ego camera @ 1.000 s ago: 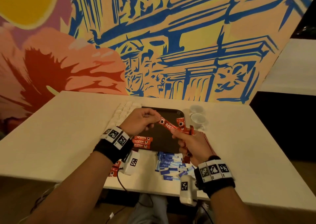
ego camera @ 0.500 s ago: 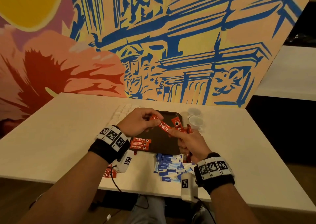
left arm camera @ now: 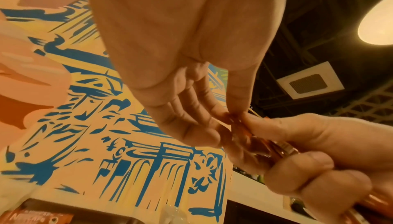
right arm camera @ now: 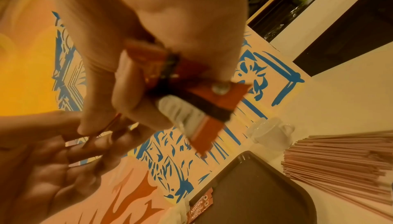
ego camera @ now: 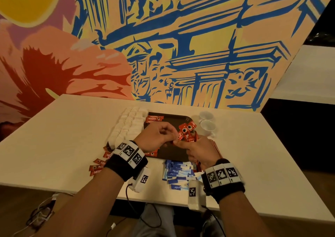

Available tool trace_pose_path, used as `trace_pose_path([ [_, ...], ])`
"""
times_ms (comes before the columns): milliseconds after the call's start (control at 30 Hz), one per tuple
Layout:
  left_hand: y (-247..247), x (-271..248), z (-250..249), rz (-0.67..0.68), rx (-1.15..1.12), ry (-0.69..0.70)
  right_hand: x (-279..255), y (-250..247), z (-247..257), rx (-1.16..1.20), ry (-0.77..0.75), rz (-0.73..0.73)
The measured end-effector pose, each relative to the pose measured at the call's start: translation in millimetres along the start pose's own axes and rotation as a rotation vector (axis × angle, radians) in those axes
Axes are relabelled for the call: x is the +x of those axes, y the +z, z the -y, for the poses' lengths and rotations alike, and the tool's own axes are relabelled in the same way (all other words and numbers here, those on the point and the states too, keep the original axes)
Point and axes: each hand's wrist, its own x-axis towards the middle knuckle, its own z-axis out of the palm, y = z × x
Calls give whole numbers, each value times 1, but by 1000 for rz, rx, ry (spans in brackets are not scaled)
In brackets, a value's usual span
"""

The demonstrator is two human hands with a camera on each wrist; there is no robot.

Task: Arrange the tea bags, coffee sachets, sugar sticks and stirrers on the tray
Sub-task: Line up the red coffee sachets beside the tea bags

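Observation:
Above the dark tray point(ego camera: 168, 118) my right hand point(ego camera: 196, 150) grips a bundle of red coffee sachets point(ego camera: 186, 131), seen blurred in the right wrist view point(right arm camera: 212, 96). My left hand point(ego camera: 157, 137) pinches the near end of one sachet in that bundle between thumb and fingertips point(left arm camera: 236, 115). More red sachets lie at the tray's far left corner point(ego camera: 154, 118), at its near left edge, and loose on the table point(ego camera: 98, 166) left of my left wrist. White tea bags point(ego camera: 128, 126) lie in rows left of the tray. Blue sugar sticks point(ego camera: 176, 173) sit in front of it. Thin stirrers point(right arm camera: 340, 165) lie right of it.
Two clear plastic cups point(ego camera: 207, 125) stand at the tray's far right corner. The white table point(ego camera: 63, 137) ends at a painted mural wall behind. A second white table point(ego camera: 308, 73) stands to the right across a dark gap. Cables hang below the near table edge.
The hands have drawn closer together. The sachet held slanted between them now stands nearly upright against the bundle in my right hand. The head view has shifted slightly.

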Motion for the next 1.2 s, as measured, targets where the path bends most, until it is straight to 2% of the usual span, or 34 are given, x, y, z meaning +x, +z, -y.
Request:
trace_pose_path([
  [100,-3,2,0,-2,84,4,1,-3,-1,48,-3,2],
  [267,-18,5,-3,69,196,-12,6,-8,0,182,-40,-163],
  [333,-25,6,-4,89,232,12,7,-10,-1,187,-29,-157],
  [433,-33,7,-6,19,234,50,10,-10,-5,189,-5,-145],
  [500,-36,9,-8,21,231,75,12,-9,-7,194,9,-151],
  [700,-34,22,-2,81,487,55,17,-8,-7,198,10,-178],
  [800,-35,29,0,69,493,49,21,-8,-4,186,16,-183],
  [867,-42,35,5,11,476,42,27,-12,-4,189,48,-214],
  [1000,-57,54,31,-118,446,-48,39,-22,-13,336,185,-212],
  [1200,-60,82,97,-134,626,-215,55,-27,-34,316,231,-172],
])
